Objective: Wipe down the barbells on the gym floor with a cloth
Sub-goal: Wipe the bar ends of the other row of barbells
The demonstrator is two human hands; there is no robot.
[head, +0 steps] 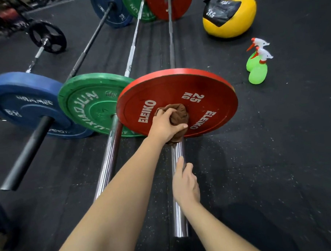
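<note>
A barbell with a red 25 kg plate (202, 85) lies on the black floor, its chrome sleeve (180, 215) pointing toward me. My left hand (165, 124) grips a brown cloth (180, 113) wrapped around the sleeve right against the red plate's hub. My right hand (185, 183) rests on top of the sleeve closer to me, fingers laid along and partly curled over the metal. To the left lie a green-plated barbell (87, 102) and a blue-plated barbell (21, 105), side by side.
Two green spray bottles (258, 68) stand on the floor to the right of the red plate. A yellow ball with a black 2 kg bag (230, 14) sits at the back right. A small black-plated bar (47, 36) lies at the far left.
</note>
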